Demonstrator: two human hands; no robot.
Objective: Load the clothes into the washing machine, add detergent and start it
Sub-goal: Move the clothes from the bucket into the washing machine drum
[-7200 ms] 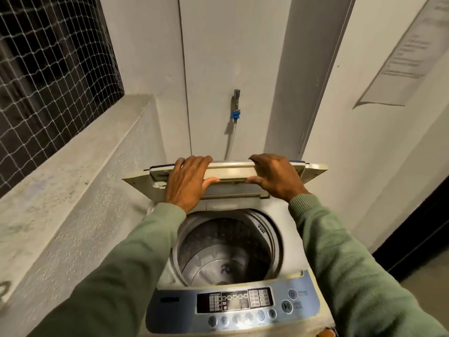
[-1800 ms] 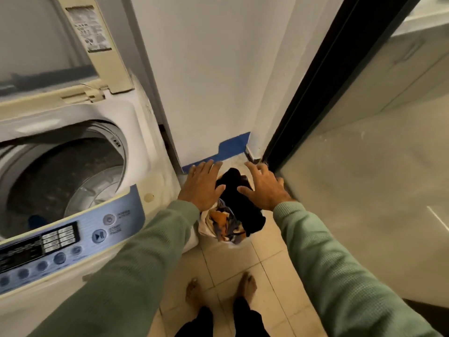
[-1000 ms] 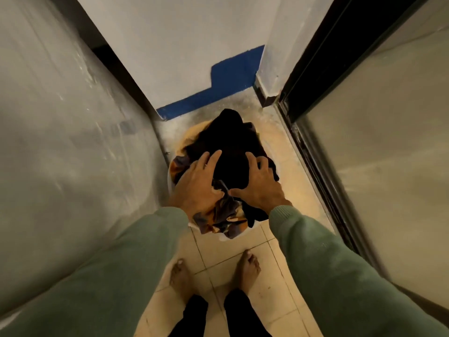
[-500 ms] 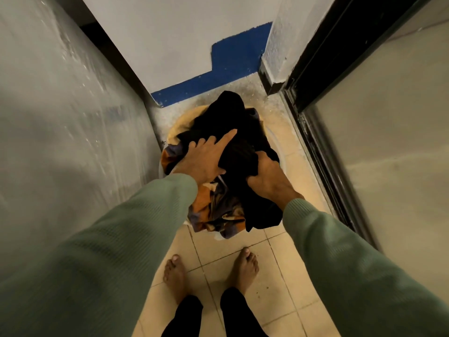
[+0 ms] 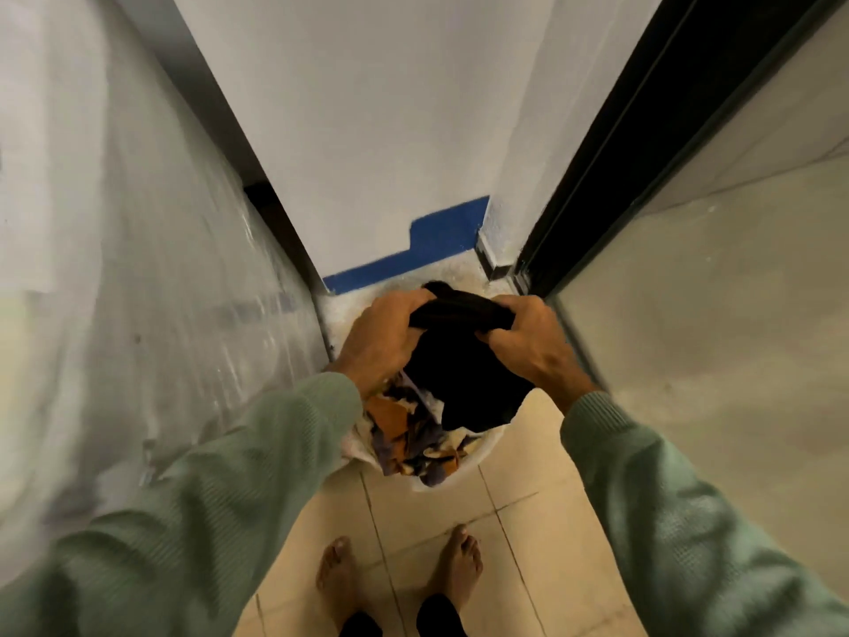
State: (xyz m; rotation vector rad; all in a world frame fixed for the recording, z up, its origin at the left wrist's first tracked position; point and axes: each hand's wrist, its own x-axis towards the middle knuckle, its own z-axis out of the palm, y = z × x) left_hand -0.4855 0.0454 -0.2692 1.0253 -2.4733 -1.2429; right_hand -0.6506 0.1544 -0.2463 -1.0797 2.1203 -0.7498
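**Head view: both hands gripping a black garment over the basket**

Head camera looks steeply down into a narrow strip of floor. The left hand (image 5: 383, 340) and the right hand (image 5: 528, 342) are each closed on the top edge of a black garment (image 5: 464, 374), fingers curled over bunched cloth, with a short span of fabric stretched between them. The rest of the garment hangs down between the wrists, its lower edge lying over the clothes beneath.

Below it sits a white basket (image 5: 464, 473) on the tiled floor (image 5: 427, 512), holding a patterned cloth (image 5: 404, 434) in orange, purple and cream. The left sleeve (image 5: 257, 462) covers the basket's left rim; only the near rim shows clearly.

Room is tight. The pale side of the washing machine (image 5: 151, 291), blurred, runs down the left and comes just beside the basket. A white wall (image 5: 367, 131) with a blue painted band (image 5: 436, 243) at its foot closes the far end, near the hands. On the right a dark door frame (image 5: 643, 144) runs diagonally, its bottom corner just beside the right hand, with a smooth pale panel (image 5: 712, 337) past it.

Open floor lies toward the person, where two bare feet (image 5: 399, 577) stand apart on the tiles, well short of the basket.
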